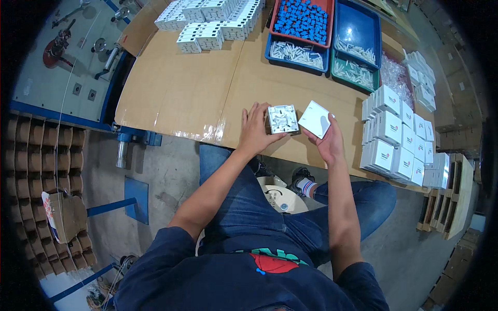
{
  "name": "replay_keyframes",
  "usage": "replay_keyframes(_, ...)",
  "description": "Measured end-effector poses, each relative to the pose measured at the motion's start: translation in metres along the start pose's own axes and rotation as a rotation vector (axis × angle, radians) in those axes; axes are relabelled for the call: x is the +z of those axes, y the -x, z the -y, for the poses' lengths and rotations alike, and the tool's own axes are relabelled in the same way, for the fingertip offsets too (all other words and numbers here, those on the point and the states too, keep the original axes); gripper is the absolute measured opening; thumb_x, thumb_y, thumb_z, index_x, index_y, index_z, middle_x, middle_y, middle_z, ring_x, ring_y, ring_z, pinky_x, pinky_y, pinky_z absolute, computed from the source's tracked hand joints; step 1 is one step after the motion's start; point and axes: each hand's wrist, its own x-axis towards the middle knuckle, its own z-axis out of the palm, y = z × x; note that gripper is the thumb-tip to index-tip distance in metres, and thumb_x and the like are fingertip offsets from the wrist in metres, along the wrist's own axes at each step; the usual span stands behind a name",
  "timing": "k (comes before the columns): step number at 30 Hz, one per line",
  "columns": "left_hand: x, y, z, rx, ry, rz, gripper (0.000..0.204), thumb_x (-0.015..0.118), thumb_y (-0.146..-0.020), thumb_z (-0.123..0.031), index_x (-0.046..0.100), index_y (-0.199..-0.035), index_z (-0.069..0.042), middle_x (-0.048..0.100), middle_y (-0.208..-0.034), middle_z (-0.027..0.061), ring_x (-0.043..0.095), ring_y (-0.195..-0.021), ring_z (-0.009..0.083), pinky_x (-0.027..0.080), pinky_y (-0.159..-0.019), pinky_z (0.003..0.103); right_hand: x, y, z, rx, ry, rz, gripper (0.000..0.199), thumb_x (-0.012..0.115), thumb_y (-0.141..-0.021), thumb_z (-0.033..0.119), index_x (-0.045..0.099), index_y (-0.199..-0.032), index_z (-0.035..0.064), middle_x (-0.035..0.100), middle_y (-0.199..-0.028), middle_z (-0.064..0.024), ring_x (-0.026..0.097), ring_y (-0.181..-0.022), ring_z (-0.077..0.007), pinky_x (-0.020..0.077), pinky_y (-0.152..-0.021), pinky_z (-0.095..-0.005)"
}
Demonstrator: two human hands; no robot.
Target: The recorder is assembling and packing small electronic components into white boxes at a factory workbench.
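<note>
My left hand (255, 130) is closed around the side of a square white box-shaped housing (283, 119), with my thumb along its near edge. The housing's upper face shows uneven white inner parts. Just to its right, my right hand (330, 141) grips a flat white square cover (313, 118) by its right side. The cover is turned at an angle, its smooth face up. A small gap separates the two pieces, both held over the near edge of the cardboard-covered table (181, 96).
Stacked white housings (210, 37) stand at the far left of the table. Beyond my hands are a red tray of small blue parts (301, 23), a blue tray (295, 55) and a green tray (355, 73) of white pieces. Rows of white boxes (389, 132) line the right side.
</note>
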Motion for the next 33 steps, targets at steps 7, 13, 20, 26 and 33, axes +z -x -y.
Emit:
replay_keyframes(7,-0.035,0.027,-0.041,-0.469,1.475,0.155,0.095,0.066,-0.088,0.003,0.014,-0.162,-0.026,0.045,-0.150,0.0191,0.057,-0.132,0.0340,0.048,-0.109,0.052,0.026,0.022,0.021,-0.074,-0.164,0.212,0.060,0.030,-0.112,0.045,0.037,-0.156,0.0053,0.052,-0.150,-0.0210,0.058,-0.131,-0.0372,0.0582,-0.100,-0.0489)
replay_keyframes(13,-0.046,0.019,-0.079,-0.459,2.181,0.350,0.065,0.054,-0.101,-0.028,0.023,-0.158,-0.029,0.044,-0.154,0.0198,0.054,-0.135,0.0450,0.046,-0.110,0.063,0.020,0.031,0.043,-0.107,-0.325,0.474,0.059,0.024,-0.113,0.048,0.034,-0.160,0.0135,0.045,-0.153,-0.0311,0.056,-0.134,-0.0379,0.0581,-0.098,-0.0454)
replay_keyframes(20,-0.043,0.015,-0.096,-0.548,2.248,0.383,0.064,0.029,-0.108,-0.062,0.027,-0.163,-0.029,0.040,-0.159,0.0236,0.044,-0.141,0.0506,0.038,-0.114,0.068,0.031,0.057,0.063,-0.166,-0.242,0.427,0.066,0.026,-0.111,0.055,0.032,-0.160,0.0101,0.044,-0.151,-0.0350,0.051,-0.138,-0.0439,0.0496,-0.108,-0.0559)
replay_keyframes(26,-0.042,0.020,-0.106,-0.538,2.259,0.510,0.059,0.028,-0.110,-0.056,0.030,-0.162,-0.029,0.040,-0.160,0.0220,0.045,-0.141,0.0485,0.039,-0.113,0.067,0.027,0.064,0.071,-0.219,-0.055,0.433,0.081,0.038,-0.105,0.065,0.030,-0.161,0.0065,0.045,-0.153,-0.0305,0.054,-0.136,-0.0416,0.0465,-0.112,-0.0522)
replay_keyframes(33,-0.041,0.022,-0.115,-0.671,2.293,0.478,0.055,0.029,-0.110,-0.057,0.038,-0.157,-0.029,0.050,-0.153,0.0126,0.055,-0.135,0.0333,0.047,-0.109,0.061,0.050,0.078,0.057,-0.568,0.767,0.273,0.092,0.088,-0.072,0.022,0.048,-0.152,0.0006,0.057,-0.141,-0.0180,0.056,-0.130,-0.0251,0.0420,-0.111,-0.0383)
